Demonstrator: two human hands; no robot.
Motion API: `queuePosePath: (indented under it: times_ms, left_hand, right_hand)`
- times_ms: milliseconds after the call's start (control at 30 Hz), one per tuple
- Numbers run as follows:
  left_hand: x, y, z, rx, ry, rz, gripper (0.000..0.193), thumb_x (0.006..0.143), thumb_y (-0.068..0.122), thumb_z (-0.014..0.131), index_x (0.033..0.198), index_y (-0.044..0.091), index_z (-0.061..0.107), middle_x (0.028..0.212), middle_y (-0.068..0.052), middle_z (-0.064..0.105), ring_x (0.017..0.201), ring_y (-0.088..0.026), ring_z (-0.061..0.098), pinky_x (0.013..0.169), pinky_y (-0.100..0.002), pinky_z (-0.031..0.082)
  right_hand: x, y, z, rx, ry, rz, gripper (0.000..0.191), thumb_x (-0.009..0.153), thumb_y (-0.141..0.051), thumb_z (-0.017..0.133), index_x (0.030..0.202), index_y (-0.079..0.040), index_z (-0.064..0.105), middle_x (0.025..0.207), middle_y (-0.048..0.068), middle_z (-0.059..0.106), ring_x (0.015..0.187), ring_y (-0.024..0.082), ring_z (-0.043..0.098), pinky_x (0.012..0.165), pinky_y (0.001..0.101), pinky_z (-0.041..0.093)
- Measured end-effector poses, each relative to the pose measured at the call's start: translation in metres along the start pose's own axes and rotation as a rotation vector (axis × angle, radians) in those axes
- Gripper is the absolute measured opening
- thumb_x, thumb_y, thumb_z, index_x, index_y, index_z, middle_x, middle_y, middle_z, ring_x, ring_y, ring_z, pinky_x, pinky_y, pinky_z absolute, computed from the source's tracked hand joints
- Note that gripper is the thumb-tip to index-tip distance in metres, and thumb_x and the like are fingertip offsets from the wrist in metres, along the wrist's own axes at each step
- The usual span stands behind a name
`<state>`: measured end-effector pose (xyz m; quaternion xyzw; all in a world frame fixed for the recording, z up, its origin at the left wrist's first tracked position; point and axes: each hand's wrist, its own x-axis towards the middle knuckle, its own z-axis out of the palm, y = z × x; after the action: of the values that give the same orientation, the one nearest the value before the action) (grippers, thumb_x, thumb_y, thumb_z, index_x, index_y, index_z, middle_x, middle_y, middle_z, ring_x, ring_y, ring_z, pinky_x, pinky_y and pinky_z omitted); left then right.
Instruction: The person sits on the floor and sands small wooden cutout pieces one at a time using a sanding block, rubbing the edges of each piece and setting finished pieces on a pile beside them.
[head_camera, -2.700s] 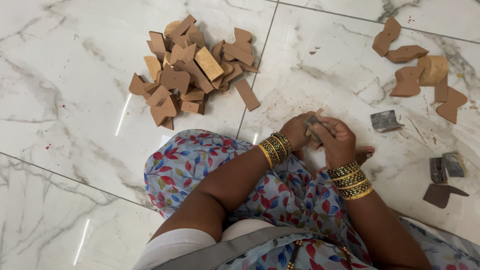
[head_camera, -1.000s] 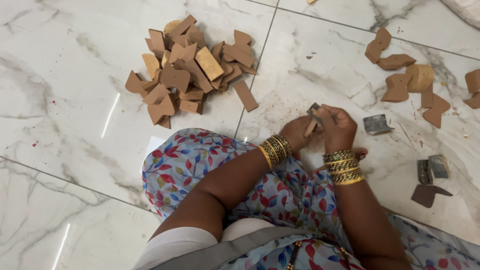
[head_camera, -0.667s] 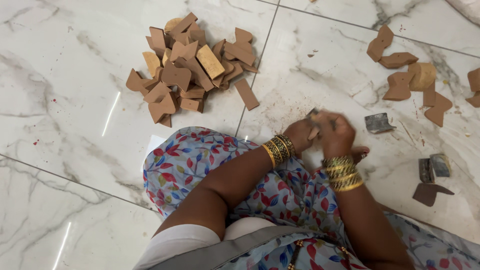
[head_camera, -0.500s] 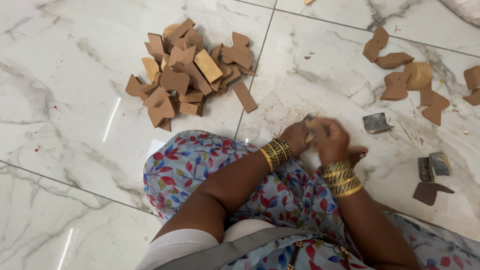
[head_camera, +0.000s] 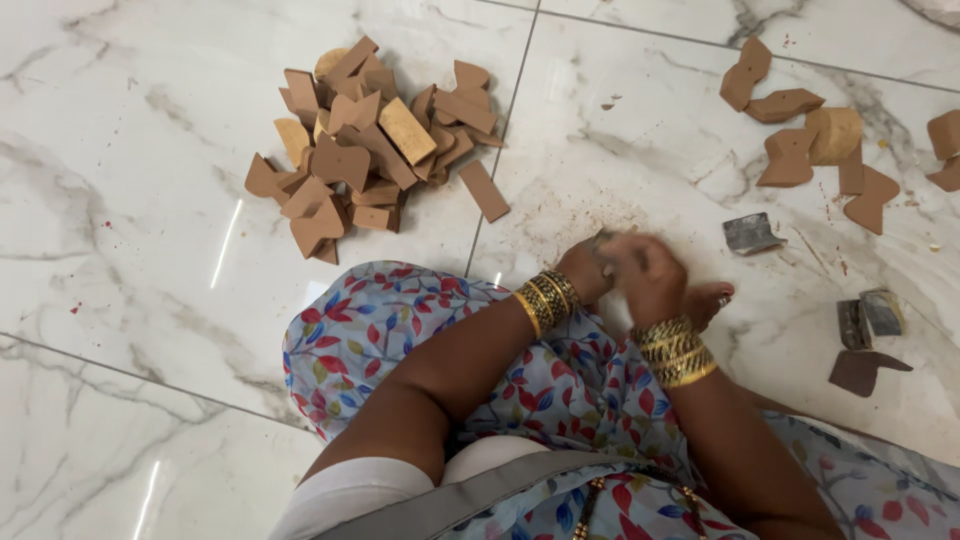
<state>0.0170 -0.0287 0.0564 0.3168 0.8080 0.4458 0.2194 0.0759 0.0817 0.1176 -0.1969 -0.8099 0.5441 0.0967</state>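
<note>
Pile (head_camera: 375, 150): loose wooden cutouts, far left, untouched.
Left hand (head_camera: 585, 272): closed on a small piece (head_camera: 603, 240) above the knee; could slip.
Right hand (head_camera: 650, 278): blurred, grip unclear; fingers risk abrasion.
Scraps (head_camera: 752, 233): rightward, underfoot hazard.

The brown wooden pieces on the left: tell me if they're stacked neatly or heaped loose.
Heaped loose. The brown wooden pieces lie jumbled at mixed angles, overlapping, on the marble floor.

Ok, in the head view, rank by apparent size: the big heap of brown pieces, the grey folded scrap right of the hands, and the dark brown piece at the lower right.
1. Heap of brown pieces, by far the largest.
2. Dark brown piece.
3. Grey folded scrap.
The last two look nearly alike, so their order is unsure.
</note>
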Motion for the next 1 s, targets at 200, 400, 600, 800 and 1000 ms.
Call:
queuePosePath:
  times_ms: [200,400,600,800,1000]
  left_hand:
    - [0.0,-0.003,0.006,0.008,0.128,-0.033,0.017,0.092,0.015,0.067,0.106,0.007,0.069,0.103,-0.02,0.07,0.097,-0.034,0.069,0.086,-0.043,0.056]
    - [-0.004,0.01,-0.002,-0.097,0.046,-0.037,0.026,0.085,0.008,0.064,0.112,0.01,0.065,0.101,-0.013,0.075,0.096,-0.03,0.073,0.086,-0.041,0.058]
    - [-0.008,0.017,-0.009,-0.099,0.009,-0.075,0.035,0.083,0.012,0.07,0.117,0.01,0.063,0.102,-0.015,0.073,0.095,-0.031,0.073,0.084,-0.041,0.058]
    - [-0.006,0.006,-0.007,-0.057,0.106,-0.098,0.025,0.086,0.014,0.074,0.108,0.005,0.067,0.105,-0.017,0.072,0.097,-0.032,0.072,0.086,-0.041,0.059]
    - [0.001,0.01,-0.012,0.047,0.034,-0.084,0.027,0.083,0.017,0.074,0.107,0.006,0.068,0.105,-0.015,0.07,0.095,-0.029,0.075,0.084,-0.039,0.061]
  right_hand:
    - [0.004,0.007,0.0,0.03,0.058,-0.211,0.019,0.101,-0.014,0.073,0.109,0.004,0.073,0.106,0.013,0.078,0.098,0.015,0.073,0.089,0.0282,0.058]
    - [0.013,0.01,-0.005,0.007,0.188,0.039,0.023,0.097,-0.018,0.077,0.104,0.003,0.072,0.1,0.01,0.077,0.089,0.014,0.073,0.077,0.0273,0.061]
    - [0.009,0.013,-0.007,0.046,0.264,-0.295,0.019,0.106,-0.01,0.072,0.116,0.006,0.071,0.111,0.013,0.075,0.099,0.014,0.07,0.089,0.0271,0.057]
    - [0.0,0.013,0.0,0.198,0.109,-0.147,0.019,0.101,-0.01,0.071,0.113,0.004,0.07,0.107,0.01,0.076,0.096,0.011,0.07,0.085,0.0252,0.058]
    - [0.002,0.004,-0.006,0.091,0.065,-0.224,0.018,0.101,-0.008,0.072,0.112,0.005,0.071,0.107,0.012,0.075,0.097,0.013,0.07,0.084,0.0251,0.058]
